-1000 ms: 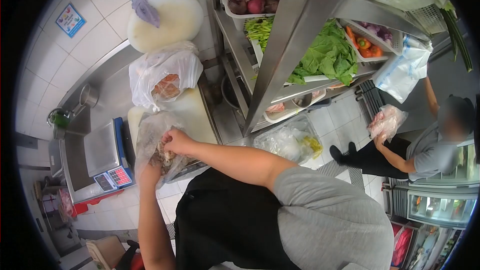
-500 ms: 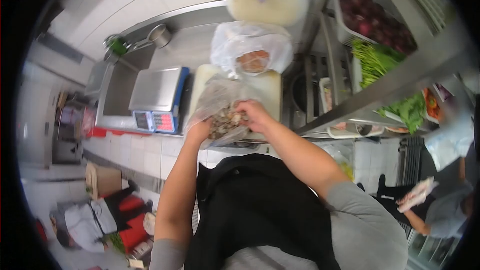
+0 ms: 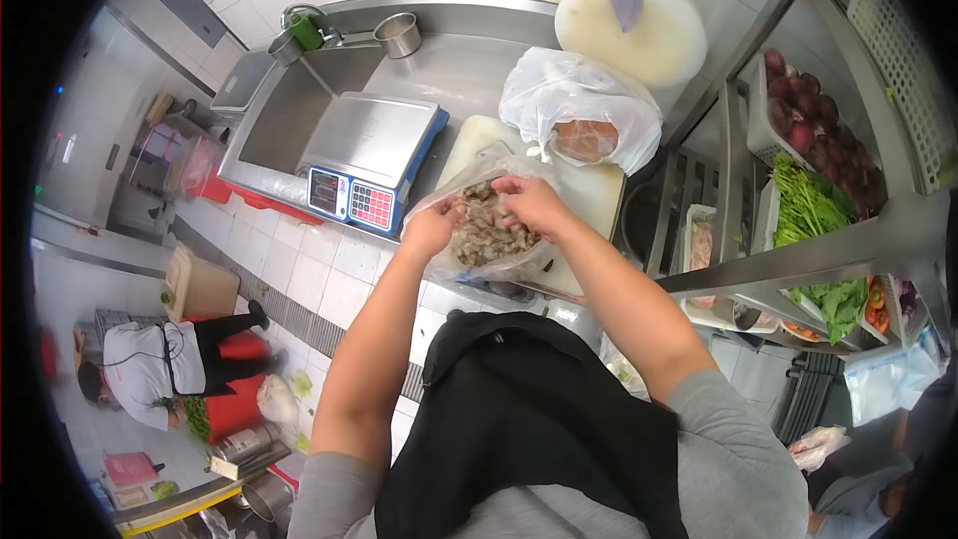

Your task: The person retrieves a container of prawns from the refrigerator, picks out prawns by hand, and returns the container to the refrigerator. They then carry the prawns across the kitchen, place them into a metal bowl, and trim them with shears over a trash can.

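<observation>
A clear plastic bag [image 3: 479,273] sits at the front of a white cutting board [image 3: 469,148], its mouth spread wide. Inside lies a heap of grey-brown pieces that look like raw peeled shrimp [image 3: 489,240]. At the bag's left side, my left hand [image 3: 433,227] is closed on the plastic, fingertips beside the shrimp. My right hand [image 3: 536,208] reaches in from the right, fingers bent at the bag's rim and over the shrimp. Whether a shrimp is also between its fingertips cannot be made out. Just behind stands a white bag [image 3: 559,90] with orange-brown contents.
A blue weighing scale [image 3: 374,155] stands left of the board, beside a sink [image 3: 289,125]. Metal pots [image 3: 397,35] are behind. Rack shelves on the right hold red onions [image 3: 808,115] and leafy greens [image 3: 813,210]. Another person [image 3: 150,359] bends at the lower left.
My view has turned, shifting the counter rightward in the picture. The bag's mouth is wider, and my hands have come up from the shrimp toward its far rim.
</observation>
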A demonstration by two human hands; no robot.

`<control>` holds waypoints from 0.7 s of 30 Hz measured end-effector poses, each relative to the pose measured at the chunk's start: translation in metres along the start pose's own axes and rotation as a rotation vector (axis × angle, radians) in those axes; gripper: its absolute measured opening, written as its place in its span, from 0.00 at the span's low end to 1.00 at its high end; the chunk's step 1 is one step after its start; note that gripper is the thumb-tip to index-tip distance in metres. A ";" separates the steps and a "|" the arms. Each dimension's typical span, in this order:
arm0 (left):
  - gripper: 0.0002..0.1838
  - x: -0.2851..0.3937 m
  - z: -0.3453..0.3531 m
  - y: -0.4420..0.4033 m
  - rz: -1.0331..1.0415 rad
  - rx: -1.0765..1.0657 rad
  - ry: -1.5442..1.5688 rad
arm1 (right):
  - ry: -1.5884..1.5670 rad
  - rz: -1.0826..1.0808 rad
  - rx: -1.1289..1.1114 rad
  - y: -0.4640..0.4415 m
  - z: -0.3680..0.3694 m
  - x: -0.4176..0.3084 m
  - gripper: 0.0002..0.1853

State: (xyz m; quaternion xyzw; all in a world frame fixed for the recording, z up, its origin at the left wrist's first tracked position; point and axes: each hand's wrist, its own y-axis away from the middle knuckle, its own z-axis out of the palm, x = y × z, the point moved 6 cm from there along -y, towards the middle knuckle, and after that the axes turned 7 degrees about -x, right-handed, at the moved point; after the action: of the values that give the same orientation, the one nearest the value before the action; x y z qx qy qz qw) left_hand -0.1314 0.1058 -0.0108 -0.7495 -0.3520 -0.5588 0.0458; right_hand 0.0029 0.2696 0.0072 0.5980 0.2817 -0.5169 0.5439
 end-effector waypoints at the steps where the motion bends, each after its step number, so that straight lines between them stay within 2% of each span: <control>1: 0.21 0.000 -0.002 0.002 -0.036 0.022 -0.054 | 0.003 0.001 -0.003 -0.002 0.000 -0.001 0.19; 4: 0.20 -0.006 -0.008 -0.001 -0.020 0.067 -0.160 | -0.071 -0.087 0.000 0.000 -0.007 -0.009 0.18; 7: 0.16 -0.006 -0.010 -0.004 0.069 0.075 -0.196 | -0.193 0.016 0.054 -0.001 -0.018 -0.004 0.16; 9: 0.16 -0.005 -0.009 -0.006 0.097 0.082 -0.177 | -0.037 -0.002 0.096 -0.005 -0.027 -0.003 0.14; 11: 0.16 -0.002 -0.011 -0.007 0.127 0.089 -0.159 | -0.013 -0.032 0.107 -0.008 -0.035 -0.001 0.14; 14: 0.15 0.037 -0.011 0.007 0.088 0.065 -0.186 | 0.069 -0.098 0.147 -0.008 -0.039 -0.012 0.13; 16: 0.16 0.061 -0.012 0.016 0.064 0.071 -0.318 | 0.131 -0.130 0.177 -0.004 -0.038 -0.023 0.12; 19: 0.18 0.083 -0.012 0.024 0.021 0.022 -0.265 | 0.130 -0.211 0.209 -0.002 -0.037 -0.029 0.13; 21: 0.18 0.076 -0.011 0.014 0.021 -0.009 -0.255 | 0.258 -0.317 0.341 -0.002 -0.045 -0.032 0.11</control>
State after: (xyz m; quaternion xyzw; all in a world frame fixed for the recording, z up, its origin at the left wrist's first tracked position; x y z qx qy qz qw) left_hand -0.1225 0.1260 0.0638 -0.8182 -0.3448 -0.4601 0.0032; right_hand 0.0046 0.3195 0.0307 0.6902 0.3478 -0.5552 0.3073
